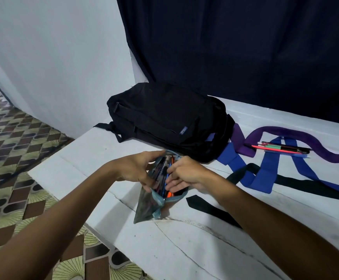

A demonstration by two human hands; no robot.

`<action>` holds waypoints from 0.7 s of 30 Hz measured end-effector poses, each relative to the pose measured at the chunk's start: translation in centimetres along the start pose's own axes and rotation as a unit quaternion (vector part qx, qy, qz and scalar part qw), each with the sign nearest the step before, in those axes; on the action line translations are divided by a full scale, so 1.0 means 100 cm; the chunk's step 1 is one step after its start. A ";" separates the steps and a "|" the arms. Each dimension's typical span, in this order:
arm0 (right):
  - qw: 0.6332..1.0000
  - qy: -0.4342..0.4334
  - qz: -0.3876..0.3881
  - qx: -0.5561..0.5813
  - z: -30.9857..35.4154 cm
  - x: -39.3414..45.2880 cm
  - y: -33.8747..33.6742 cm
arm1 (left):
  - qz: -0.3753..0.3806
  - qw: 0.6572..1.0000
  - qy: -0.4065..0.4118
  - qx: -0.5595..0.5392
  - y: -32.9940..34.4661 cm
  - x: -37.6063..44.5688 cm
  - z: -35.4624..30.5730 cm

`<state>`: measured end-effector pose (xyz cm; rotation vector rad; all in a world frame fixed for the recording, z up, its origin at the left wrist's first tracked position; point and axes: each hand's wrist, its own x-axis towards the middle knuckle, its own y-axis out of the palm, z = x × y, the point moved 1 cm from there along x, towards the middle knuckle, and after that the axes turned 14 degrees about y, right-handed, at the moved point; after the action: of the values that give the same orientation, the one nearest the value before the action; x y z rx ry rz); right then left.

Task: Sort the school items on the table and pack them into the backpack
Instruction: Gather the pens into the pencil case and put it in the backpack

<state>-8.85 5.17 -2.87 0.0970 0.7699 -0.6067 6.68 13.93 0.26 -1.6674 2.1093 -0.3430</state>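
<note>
dim, bluish indoor light, soft shadows, wide-angle warp at edges, slight blur.

Both arms reach forward, left hand (pixel 136 168) and right hand (pixel 186 174) close together, fingers curled.

Domestic room, likely home. Evidence: patterned floor tiles (pixel 19 142), plain painted wall (pixel 63 57), dark navy curtain (pixel 245 47) behind white cloth-covered counter (pixel 184 249).

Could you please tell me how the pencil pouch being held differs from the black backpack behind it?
The pencil pouch is small, translucent, blue-trimmed and open, with pens showing; the backpack is large, opaque black and looks closed. The left hand and right hand hold the pouch, while the backpack lies untouched. Both rest on the white table.
</note>
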 end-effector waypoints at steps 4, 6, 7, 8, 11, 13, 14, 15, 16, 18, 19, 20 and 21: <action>1.000 -0.014 0.001 -0.021 0.001 -0.001 -0.010 | 0.010 0.999 -0.020 0.030 0.001 0.001 -0.012; 0.998 -0.026 -0.008 -0.059 0.001 -0.003 -0.021 | 0.033 0.996 -0.029 0.076 -0.001 0.003 -0.027; 0.996 -0.030 -0.013 -0.078 0.001 -0.005 -0.028 | 0.040 0.993 -0.038 0.104 -0.003 0.005 -0.035; 0.995 -0.030 -0.022 -0.094 0.000 -0.006 -0.037 | 0.039 0.989 -0.047 0.133 -0.006 0.007 -0.043; 0.988 -0.028 -0.094 -0.123 -0.007 -0.017 -0.076 | 0.008 0.980 -0.040 0.196 -0.014 0.029 -0.067; 0.983 -0.040 -0.143 -0.105 -0.016 -0.026 -0.104 | 0.003 0.982 -0.015 0.190 -0.010 0.049 -0.082; 0.981 -0.052 -0.167 -0.080 -0.022 -0.033 -0.123 | 0.012 0.983 0.005 0.182 -0.004 0.064 -0.091; 0.978 -0.064 -0.190 -0.058 -0.029 -0.039 -0.140 | 0.024 0.984 0.026 0.175 0.004 0.078 -0.099; 0.973 -0.075 -0.216 -0.042 -0.040 -0.044 -0.160 | 0.039 0.984 0.046 0.168 0.016 0.096 -0.107; 0.959 -0.096 -0.265 -0.028 -0.061 -0.052 -0.196 | 0.058 0.980 0.082 0.170 0.042 0.127 -0.117; 0.950 -0.104 -0.292 -0.019 -0.075 -0.055 -0.218 | 0.066 0.977 0.103 0.173 0.056 0.147 -0.121; 0.941 -0.107 -0.321 -0.011 -0.089 -0.057 -0.238 | 0.069 0.975 0.120 0.175 0.070 0.167 -0.120; 0.929 -0.103 -0.355 -0.015 -0.105 -0.059 -0.260 | 0.066 0.973 0.131 0.180 0.085 0.190 -0.119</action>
<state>-32.89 -10.35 -3.02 -0.2868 0.5959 -1.2710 -9.78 -3.11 3.55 -1.3236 2.1651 -0.8878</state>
